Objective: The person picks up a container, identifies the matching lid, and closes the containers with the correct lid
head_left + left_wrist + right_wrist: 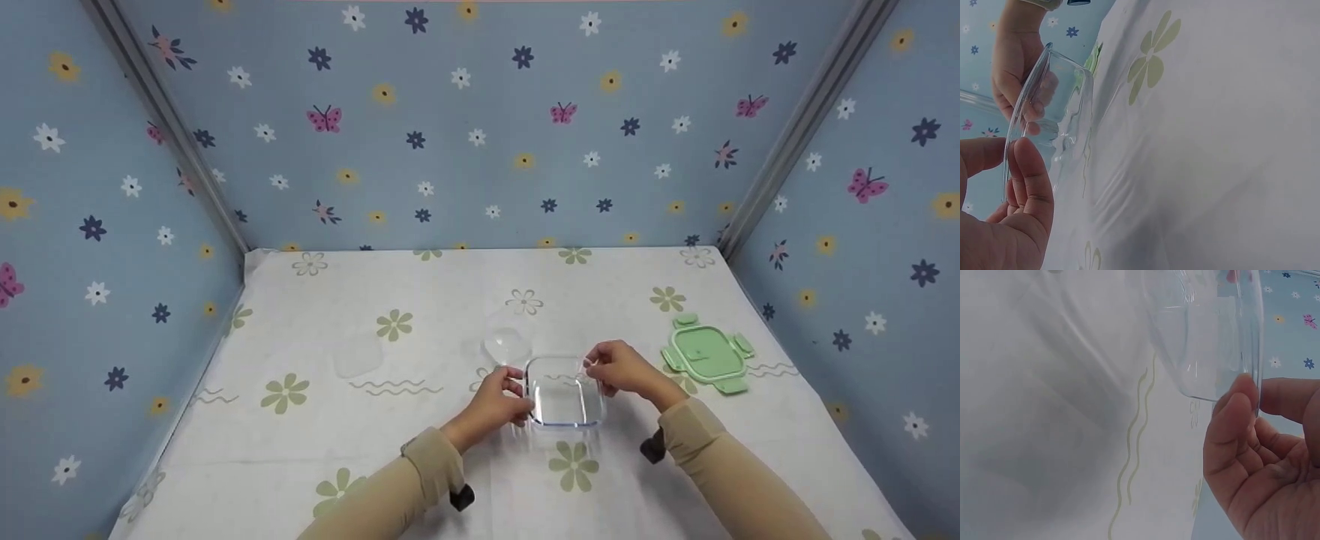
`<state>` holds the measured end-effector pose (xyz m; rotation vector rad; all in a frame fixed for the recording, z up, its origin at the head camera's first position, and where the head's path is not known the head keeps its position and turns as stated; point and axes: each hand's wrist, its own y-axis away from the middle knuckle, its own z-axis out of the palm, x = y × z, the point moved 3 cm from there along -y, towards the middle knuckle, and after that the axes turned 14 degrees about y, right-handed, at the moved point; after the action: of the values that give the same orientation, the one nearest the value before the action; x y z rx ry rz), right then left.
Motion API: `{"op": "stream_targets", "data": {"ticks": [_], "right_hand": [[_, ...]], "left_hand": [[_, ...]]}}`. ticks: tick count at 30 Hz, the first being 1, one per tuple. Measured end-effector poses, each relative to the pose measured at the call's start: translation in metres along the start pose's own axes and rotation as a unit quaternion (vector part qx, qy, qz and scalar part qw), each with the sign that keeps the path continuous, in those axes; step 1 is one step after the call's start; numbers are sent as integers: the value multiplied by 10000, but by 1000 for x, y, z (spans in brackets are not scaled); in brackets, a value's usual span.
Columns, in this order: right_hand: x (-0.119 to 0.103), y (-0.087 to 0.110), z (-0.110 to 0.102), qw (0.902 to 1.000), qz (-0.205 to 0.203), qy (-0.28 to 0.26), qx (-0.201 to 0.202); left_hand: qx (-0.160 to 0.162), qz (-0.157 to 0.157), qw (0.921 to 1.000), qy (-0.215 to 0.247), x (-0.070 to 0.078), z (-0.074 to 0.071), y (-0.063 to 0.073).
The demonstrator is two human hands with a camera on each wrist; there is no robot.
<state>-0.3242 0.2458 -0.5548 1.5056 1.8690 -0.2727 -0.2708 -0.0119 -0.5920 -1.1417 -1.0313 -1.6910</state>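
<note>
A clear square glass container is in front of me, between both hands. My left hand pinches its left rim; in the left wrist view the thumb lies on one side of the glass rim and the curled fingers on the other. At the far right corner my right hand pinches the rim between thumb and fingers, as the right wrist view also shows. Through the glass wall the tablecloth is visible. Whether the base touches the table I cannot tell.
A green lid with side flaps lies to the right of my right hand. Behind the container is a clear, rounded object. A translucent, squarish piece lies at left on the flower-patterned tablecloth. Patterned walls enclose the table.
</note>
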Motion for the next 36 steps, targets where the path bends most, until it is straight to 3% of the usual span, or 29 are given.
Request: {"op": "stream_targets", "data": {"ticks": [25, 36], "right_hand": [[-18, -8, 14, 9998, -189, -76, -38], [-26, -9, 24, 9997, -180, -80, -134]], "left_hand": [[40, -16, 9999, -129, 7, -21, 16], [108, -217, 9995, -214, 7, -31, 22]]}}
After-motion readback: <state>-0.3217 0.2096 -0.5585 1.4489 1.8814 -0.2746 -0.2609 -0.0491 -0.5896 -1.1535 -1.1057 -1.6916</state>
